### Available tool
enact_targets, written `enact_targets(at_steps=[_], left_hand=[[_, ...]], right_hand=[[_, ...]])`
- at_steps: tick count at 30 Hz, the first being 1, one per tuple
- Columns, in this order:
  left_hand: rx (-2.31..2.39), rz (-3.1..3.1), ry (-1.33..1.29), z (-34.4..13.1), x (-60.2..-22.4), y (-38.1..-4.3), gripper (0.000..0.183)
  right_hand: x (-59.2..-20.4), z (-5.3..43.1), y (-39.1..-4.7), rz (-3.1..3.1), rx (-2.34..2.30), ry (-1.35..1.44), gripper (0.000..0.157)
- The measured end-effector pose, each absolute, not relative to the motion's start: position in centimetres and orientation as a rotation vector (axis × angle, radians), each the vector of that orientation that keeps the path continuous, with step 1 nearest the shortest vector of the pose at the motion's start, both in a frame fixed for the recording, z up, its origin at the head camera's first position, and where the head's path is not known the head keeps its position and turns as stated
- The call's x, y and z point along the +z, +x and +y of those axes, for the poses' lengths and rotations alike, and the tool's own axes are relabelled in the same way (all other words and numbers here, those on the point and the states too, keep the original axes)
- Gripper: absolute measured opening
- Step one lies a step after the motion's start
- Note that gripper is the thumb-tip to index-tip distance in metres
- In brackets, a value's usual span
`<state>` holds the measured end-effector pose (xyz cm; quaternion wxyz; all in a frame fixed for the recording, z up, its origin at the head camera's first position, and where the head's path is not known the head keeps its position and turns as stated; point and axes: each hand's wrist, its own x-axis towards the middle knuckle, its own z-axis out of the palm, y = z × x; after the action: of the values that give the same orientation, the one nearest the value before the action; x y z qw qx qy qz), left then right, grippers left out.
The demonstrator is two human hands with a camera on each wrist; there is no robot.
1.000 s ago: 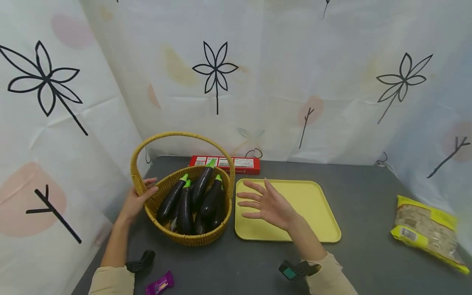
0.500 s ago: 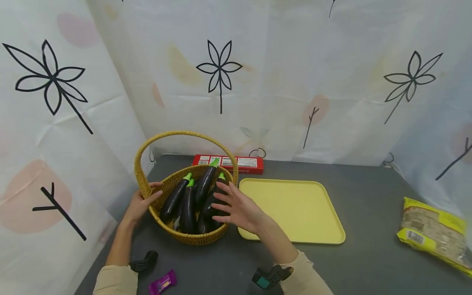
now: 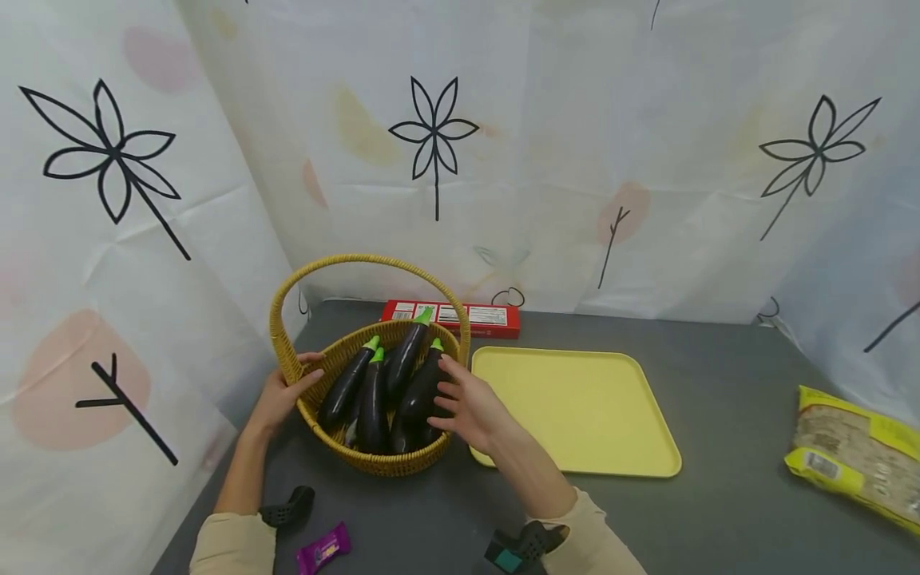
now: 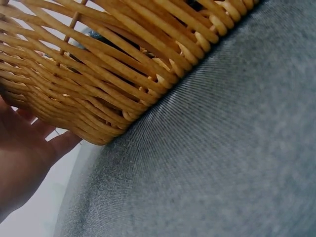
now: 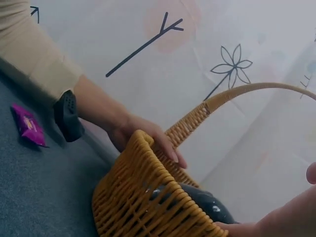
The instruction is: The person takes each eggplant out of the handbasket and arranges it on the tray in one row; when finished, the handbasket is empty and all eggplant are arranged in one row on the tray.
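Note:
A yellow wicker basket (image 3: 384,465) with a tall arched handle stands on the grey table and holds several eggplants (image 3: 372,406), dark purple with green stems. My left hand (image 3: 276,398) grips its left rim at the foot of the handle, some fingers reaching over the inside. The left wrist view shows that hand (image 4: 22,158) against the woven outer wall. At the right rim is my right hand (image 3: 474,407), fingers spread and loosely bent beside the rightmost eggplants. One of its fingertips (image 5: 222,228) meets the rim in the right wrist view; nothing is in its grasp.
A pale yellow tray (image 3: 575,411) lies right of the basket. Behind the basket is a red box (image 3: 489,319). A yellow bag (image 3: 855,455) sits at the far right, and a purple wrapped snack (image 3: 325,549) near the front. Patterned cloth walls (image 3: 561,144) enclose the table.
My right hand has moved left from above the tray, over the eggplants, to the basket's right rim. The left hand keeps its hold on the rim. The view has shifted slightly.

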<state>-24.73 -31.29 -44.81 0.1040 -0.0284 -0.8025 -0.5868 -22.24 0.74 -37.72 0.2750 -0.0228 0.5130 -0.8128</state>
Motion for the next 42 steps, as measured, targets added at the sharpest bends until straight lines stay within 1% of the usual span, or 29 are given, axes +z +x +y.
enact_targets(at_steps=[4,7,14,19,23,29,36,42], left_hand=[[-1.773,-2.38,-0.053,-31.4,-44.8,-24.8,0.05],[-1.819,-2.379,-0.044,-31.4,-44.7,-24.8,0.052],[-1.839,-2.363,-0.056,-31.3,-45.1,-24.7,0.051],[-1.84,-2.359,-0.061,-31.4,-45.4,-24.8,0.051],[-1.849,-2.342,-0.059,-31.3,-45.3,-24.9,0.05],[-1.848,-2.337,-0.047,-31.2,-45.4,-24.9,0.05],[-1.846,-2.331,-0.053,-31.2,-45.4,-24.9,0.048],[-1.85,-2.331,-0.059,-31.3,-45.4,-24.9,0.049]], right_hand=[[-38.0,-0.3,-22.5,1.341,-2.201,0.024,0.077],[-38.4,-1.1,-22.9,1.319,-2.228,0.079,0.078],[-39.4,-2.9,-24.4,1.347,-2.258,0.183,0.073],[-40.0,-4.0,-25.2,1.441,-2.222,0.194,0.069],[-40.4,-4.7,-25.7,1.481,-2.221,0.185,0.06],[-40.6,-5.1,-25.9,1.374,-2.289,0.182,0.055],[-40.6,-4.5,-25.9,1.275,-2.231,0.08,0.057],[-39.9,-3.7,-25.0,1.24,-2.127,-0.155,0.055]])
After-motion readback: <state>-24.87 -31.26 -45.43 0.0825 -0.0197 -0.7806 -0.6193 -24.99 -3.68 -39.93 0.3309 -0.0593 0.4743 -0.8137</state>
